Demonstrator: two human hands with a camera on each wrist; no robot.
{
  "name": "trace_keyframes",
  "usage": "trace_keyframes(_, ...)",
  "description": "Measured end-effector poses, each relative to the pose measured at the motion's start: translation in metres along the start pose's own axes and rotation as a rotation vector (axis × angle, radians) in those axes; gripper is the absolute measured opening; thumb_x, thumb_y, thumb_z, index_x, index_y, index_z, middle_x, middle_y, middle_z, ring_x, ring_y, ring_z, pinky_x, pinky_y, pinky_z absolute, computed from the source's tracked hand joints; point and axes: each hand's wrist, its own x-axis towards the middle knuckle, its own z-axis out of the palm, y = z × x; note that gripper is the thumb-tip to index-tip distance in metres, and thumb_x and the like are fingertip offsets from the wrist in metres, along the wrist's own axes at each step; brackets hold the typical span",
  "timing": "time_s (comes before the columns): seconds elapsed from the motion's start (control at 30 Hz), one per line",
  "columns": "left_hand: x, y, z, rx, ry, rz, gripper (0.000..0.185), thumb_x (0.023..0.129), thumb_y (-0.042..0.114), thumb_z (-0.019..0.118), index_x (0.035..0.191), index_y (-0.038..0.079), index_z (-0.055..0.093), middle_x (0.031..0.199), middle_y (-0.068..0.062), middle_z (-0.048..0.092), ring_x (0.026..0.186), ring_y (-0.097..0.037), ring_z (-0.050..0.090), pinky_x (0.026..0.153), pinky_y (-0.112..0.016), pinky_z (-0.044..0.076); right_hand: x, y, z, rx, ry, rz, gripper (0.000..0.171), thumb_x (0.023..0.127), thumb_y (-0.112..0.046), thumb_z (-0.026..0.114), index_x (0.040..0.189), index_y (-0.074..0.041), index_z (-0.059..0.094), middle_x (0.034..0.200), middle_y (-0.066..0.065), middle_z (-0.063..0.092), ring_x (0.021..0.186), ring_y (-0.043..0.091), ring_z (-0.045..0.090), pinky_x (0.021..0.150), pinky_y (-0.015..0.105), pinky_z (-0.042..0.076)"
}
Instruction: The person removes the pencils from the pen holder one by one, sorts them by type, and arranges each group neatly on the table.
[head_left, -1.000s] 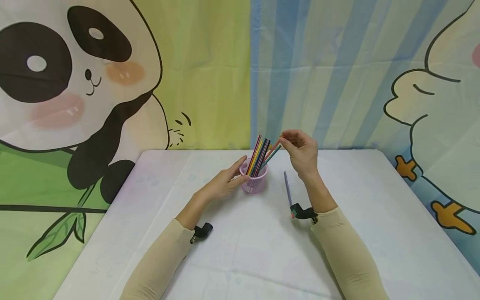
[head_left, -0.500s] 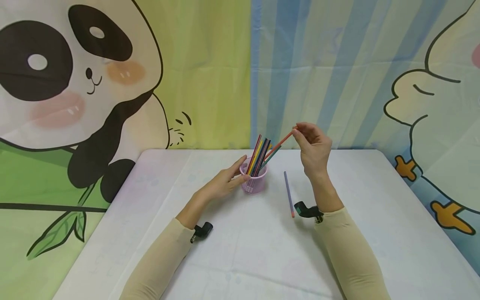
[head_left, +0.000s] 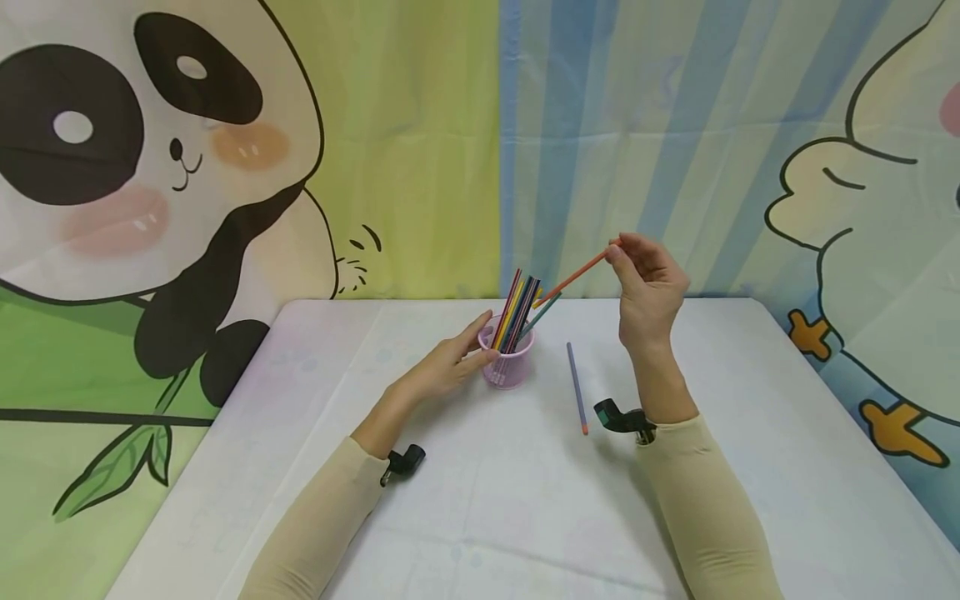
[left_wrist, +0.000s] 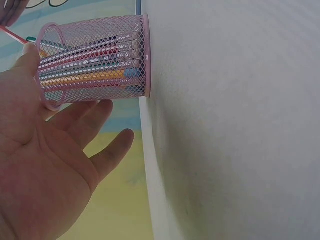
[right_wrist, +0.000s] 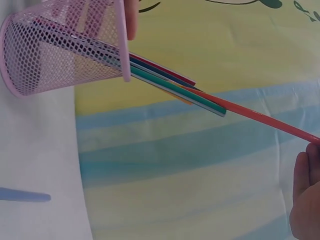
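A pink mesh cup [head_left: 507, 364] [left_wrist: 95, 60] [right_wrist: 60, 47] stands mid-table with several coloured pencils [head_left: 517, 307] in it. My right hand [head_left: 647, 287] pinches the top end of an orange-red pencil [head_left: 573, 276] [right_wrist: 250, 116], held up and to the right of the cup, its lower end near the cup's rim. My left hand [head_left: 450, 362] [left_wrist: 50, 160] rests with straight fingers against the cup's left side. A blue-grey pencil [head_left: 577, 387] [right_wrist: 25, 195] lies on the table to the right of the cup.
The white table [head_left: 480, 500] runs back to a cartoon backdrop with a panda [head_left: 135, 167] at the left and blue stripes [head_left: 637, 125] behind the cup. Small black wrist cameras [head_left: 405, 461] [head_left: 618, 417] sit at both sleeves.
My right hand has drawn the orange-red pencil up and to the right, away from the other pencils in the cup. The left hand and the cup have stayed put.
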Motion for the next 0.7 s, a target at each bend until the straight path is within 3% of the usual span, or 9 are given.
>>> trace_keyframes(0.37, 0.0, 0.001, -0.001, 0.007, -0.003, 0.002, 0.073, 0.105, 0.058, 0.049, 0.166, 0.045, 0.01, 0.161, -0.014, 0.046, 0.15, -0.028, 0.044, 0.126, -0.05, 0.032, 0.006, -0.021, 0.0, 0.133, 0.029, -0.033, 0.025, 0.089, 0.011, 0.075, 0.112, 0.018, 0.069, 0.095, 0.019, 0.074, 0.082, 0.026, 0.073, 0.081, 0.036, 0.065)
trace_keyframes(0.7, -0.001, -0.001, 0.0, -0.002, -0.004, 0.002, 0.073, 0.106, 0.057, 0.05, 0.166, 0.045, 0.01, 0.161, -0.015, 0.046, 0.15, -0.03, 0.044, 0.125, -0.052, 0.033, 0.009, -0.03, -0.007, 0.186, 0.025, -0.013, 0.033, 0.086, 0.012, 0.077, 0.115, 0.024, 0.064, 0.093, 0.021, 0.073, 0.076, 0.026, 0.074, 0.076, 0.035, 0.065)
